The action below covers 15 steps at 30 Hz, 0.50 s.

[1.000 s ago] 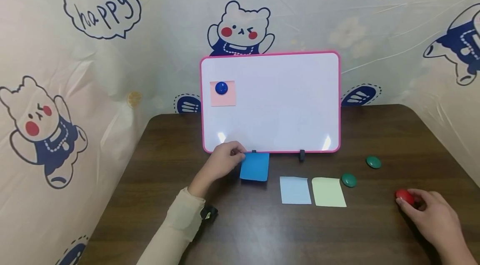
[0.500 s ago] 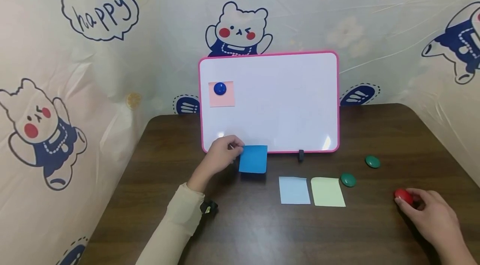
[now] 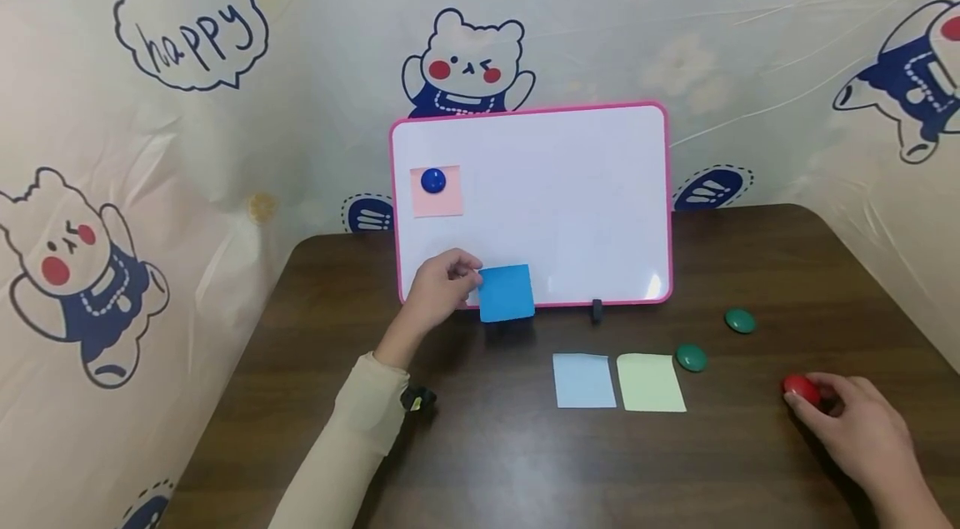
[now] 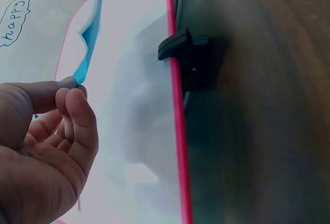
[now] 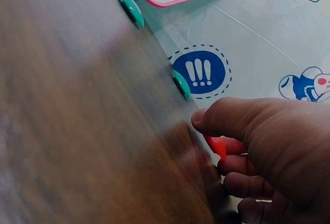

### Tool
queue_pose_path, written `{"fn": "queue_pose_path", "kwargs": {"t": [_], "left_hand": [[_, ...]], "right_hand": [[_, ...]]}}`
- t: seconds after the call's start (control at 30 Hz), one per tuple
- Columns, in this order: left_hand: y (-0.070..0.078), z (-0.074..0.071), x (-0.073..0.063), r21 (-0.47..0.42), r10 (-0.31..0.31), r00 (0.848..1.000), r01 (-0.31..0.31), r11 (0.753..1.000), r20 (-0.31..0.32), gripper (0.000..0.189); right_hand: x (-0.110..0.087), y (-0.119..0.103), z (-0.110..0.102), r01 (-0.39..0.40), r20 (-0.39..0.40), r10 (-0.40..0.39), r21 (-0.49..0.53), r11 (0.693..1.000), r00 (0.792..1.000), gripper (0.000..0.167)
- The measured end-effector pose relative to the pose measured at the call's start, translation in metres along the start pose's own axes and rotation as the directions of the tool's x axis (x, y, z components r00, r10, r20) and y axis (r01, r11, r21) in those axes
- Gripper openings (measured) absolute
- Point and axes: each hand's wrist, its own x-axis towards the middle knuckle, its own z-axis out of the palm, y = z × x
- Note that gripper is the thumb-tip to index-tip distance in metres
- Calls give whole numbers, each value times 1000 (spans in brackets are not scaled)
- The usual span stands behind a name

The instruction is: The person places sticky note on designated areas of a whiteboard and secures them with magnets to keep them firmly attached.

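Note:
My left hand point(image 3: 442, 289) pinches a bright blue sticky note point(image 3: 507, 293) by its left edge. The note hangs in front of the lower left part of a pink-framed whiteboard point(image 3: 570, 204). In the left wrist view the blue note point(image 4: 92, 43) shows edge-on between thumb and fingers. Higher up on the board, a pink note point(image 3: 447, 204) sits under a round blue magnet point(image 3: 433, 181). At the right side of the table, my right hand point(image 3: 862, 425) holds a round red magnet point(image 3: 800, 389) between thumb and fingers, low over the wood.
A pale blue note point(image 3: 584, 381) and a pale green note point(image 3: 652, 383) lie side by side on the brown table point(image 3: 480, 462). Two green magnets point(image 3: 691, 358) lie to their right. A black clip foot point(image 3: 597, 311) supports the board. A printed curtain point(image 3: 315, 96) hangs behind.
My left hand has lifted the blue note from below the board's lower edge up in front of the board. The right hand keeps its hold on the red magnet with little movement.

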Motion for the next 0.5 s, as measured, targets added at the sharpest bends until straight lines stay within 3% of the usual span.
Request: {"fn": "queue_pose_path", "kwargs": {"t": [0.5], "left_hand": [[17, -4, 24, 13, 10, 997, -9, 1000, -70, 13]], "right_hand": [[0, 1, 0, 10, -14, -10, 17, 1000, 1000, 48]]}}
